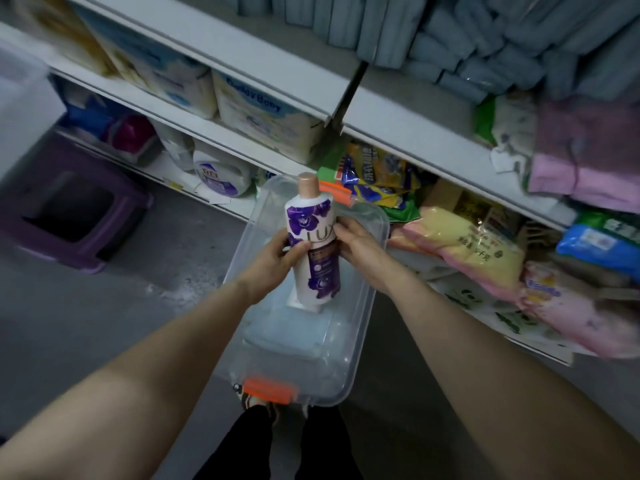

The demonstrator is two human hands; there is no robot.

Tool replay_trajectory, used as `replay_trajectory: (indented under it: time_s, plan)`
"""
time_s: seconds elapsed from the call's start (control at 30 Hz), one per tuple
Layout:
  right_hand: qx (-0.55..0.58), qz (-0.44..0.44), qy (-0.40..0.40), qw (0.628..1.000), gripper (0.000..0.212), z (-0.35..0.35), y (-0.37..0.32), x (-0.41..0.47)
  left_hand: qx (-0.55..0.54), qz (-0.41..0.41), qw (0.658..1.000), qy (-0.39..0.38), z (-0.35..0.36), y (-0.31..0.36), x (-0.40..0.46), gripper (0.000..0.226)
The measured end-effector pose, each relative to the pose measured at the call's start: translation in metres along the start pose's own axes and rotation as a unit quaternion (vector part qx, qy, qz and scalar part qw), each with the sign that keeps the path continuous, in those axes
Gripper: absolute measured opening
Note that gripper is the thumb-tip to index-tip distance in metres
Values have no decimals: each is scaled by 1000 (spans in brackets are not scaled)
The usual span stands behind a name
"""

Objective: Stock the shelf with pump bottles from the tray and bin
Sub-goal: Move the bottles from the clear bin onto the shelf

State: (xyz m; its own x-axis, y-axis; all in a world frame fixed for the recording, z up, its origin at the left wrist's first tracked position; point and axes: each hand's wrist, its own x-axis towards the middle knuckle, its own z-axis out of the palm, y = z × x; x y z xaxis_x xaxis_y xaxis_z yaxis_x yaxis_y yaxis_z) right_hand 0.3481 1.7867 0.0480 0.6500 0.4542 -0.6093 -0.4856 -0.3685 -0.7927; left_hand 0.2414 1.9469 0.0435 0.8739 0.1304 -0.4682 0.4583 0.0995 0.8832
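Both the left hand (277,259) and right hand (360,251) grasp a bottle (317,251) above a clear bin (349,358) on grey floor (138,306), shelves (415,140) beyond.

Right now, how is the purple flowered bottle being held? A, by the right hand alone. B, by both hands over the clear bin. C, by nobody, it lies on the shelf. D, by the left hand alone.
B: the left hand and the right hand each have a grip on one side of the bottle, which is upright above the clear bin.
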Motion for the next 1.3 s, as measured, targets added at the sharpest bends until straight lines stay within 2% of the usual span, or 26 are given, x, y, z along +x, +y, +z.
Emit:
replay_trajectory:
  time_s: [0.1, 0.23, 0.47, 0.63, 0.83, 0.97, 1.1, 1.3]
  plan:
    - [21, -4, -14, 1000, 38, -4, -23, -34, -29, -2, 999, -16, 8, 33, -18, 37]
    - [47, -13, 18, 999, 41, -8, -45, -73, -22, 3, 999, -24, 15, 73, -38, 35]
    - [73, -52, 61, 994, 42, -4, -80, -134, 6, 25, 995, -92, 16, 131, -67, 42]
    - [50, -92, 70, 992, 59, -5, -115, -173, 32, 56, 991, -121, 22, 178, -84, 36]
    - [84, -150, 128, 977, 40, -11, -164, -212, 59, 125, 979, -148, 31, 235, -92, 37]
    - [49, -203, 159, 965, 42, -27, -203, -229, 58, 168, 971, -162, 40, 278, -97, 43]
    - [22, -245, 172, 954, 42, -46, -249, -246, 77, 209, 954, -200, 46, 322, -100, 62]
    - [0, -319, 206, 925, 38, -75, -322, -265, 198, 285, 922, -175, 58, 376, -92, 79]
